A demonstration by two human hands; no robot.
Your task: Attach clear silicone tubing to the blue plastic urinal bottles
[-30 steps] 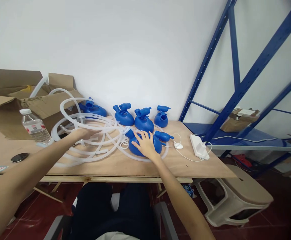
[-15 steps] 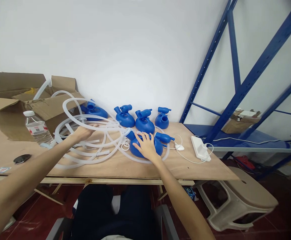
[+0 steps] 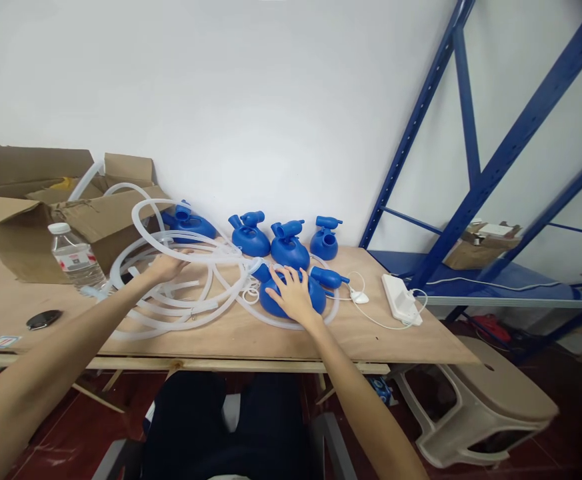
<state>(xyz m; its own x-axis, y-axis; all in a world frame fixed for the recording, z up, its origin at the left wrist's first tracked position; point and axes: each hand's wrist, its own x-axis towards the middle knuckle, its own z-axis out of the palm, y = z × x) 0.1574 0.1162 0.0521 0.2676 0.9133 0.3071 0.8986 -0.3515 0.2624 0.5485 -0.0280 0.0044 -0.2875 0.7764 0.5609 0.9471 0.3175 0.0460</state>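
Note:
A blue plastic urinal bottle lies at the front middle of the table, its wide neck pointing left and a blue cap piece on its right. My right hand rests on top of it, fingers spread over the curved body. Over to the left, my left hand is closed on the translucent plastic tubing, which lies in large loose coils; its fingertips are partly hidden. A tube end meets the bottle's neck by a pale fitting.
Several more blue bottles stand along the wall. An open cardboard box, a water bottle and a dark oval object are at left. A white power strip with cables lies right, near blue shelving and a stool.
The raised tubing loop near my left hand has shifted slightly right, and the coils beneath have moved a little. My right hand stays on the bottle.

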